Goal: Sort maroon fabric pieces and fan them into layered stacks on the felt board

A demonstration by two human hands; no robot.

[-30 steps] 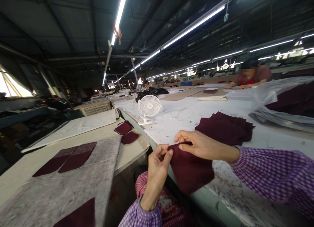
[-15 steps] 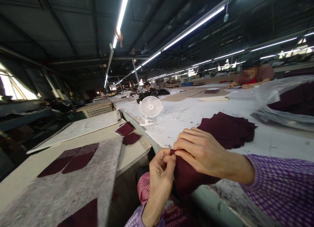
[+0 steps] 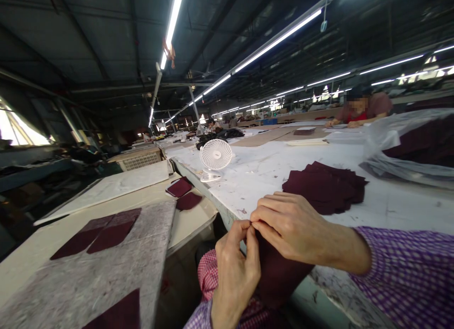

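A dark maroon fabric piece (image 3: 280,277) hangs over the near edge of the white cutting table (image 3: 269,170). My left hand (image 3: 236,267) pinches its top corner with thumb and fingers. My right hand (image 3: 292,225) pinches the same corner from the right, fingertips touching those of the left. Most of the piece is hidden behind both hands. A pile of matching maroon pieces (image 3: 324,184) lies on the table just beyond my right hand.
A small white fan (image 3: 215,156) stands on the table's left edge. To the left, a grey felt board (image 3: 106,277) carries several maroon pieces. A clear plastic bag (image 3: 407,146) of maroon fabric lies far right. Another person (image 3: 360,111) leans on a table behind.
The piece hung open between my hands a second ago. Both hands have since closed together on its top corner and dropped slightly toward me, covering most of the fabric.
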